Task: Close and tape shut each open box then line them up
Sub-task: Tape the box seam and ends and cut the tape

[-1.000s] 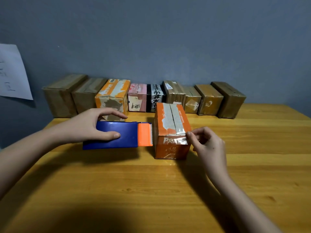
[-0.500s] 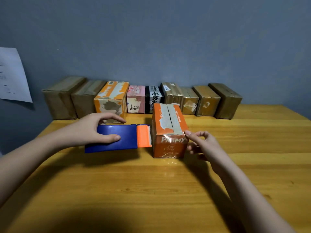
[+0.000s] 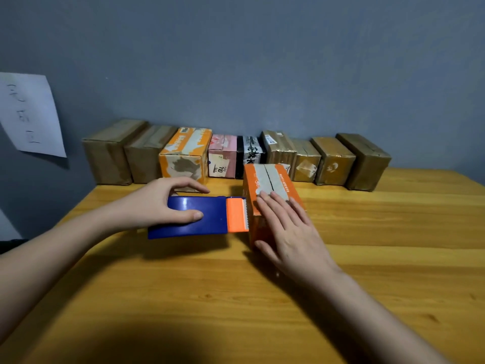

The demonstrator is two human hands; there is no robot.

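Note:
An orange box (image 3: 273, 179) with a worn grey top and closed flaps stands mid-table. My right hand (image 3: 286, 229) lies flat over its near top edge and front, fingers straight, thumb down by the front face. My left hand (image 3: 160, 206) grips a blue tape dispenser (image 3: 199, 218) whose orange serrated head (image 3: 237, 215) touches the box's left side. A row of several closed boxes (image 3: 183, 156) lines the wall behind.
The row runs from brown boxes (image 3: 110, 153) at the left to brown boxes (image 3: 364, 161) at the right. A sheet of paper (image 3: 29, 114) hangs on the grey wall. The wooden table (image 3: 262, 311) stretches toward me.
My right hand left the box's right front corner, where it pinched the tape, and now lies flat over the near top and front. The left hand and dispenser have barely moved.

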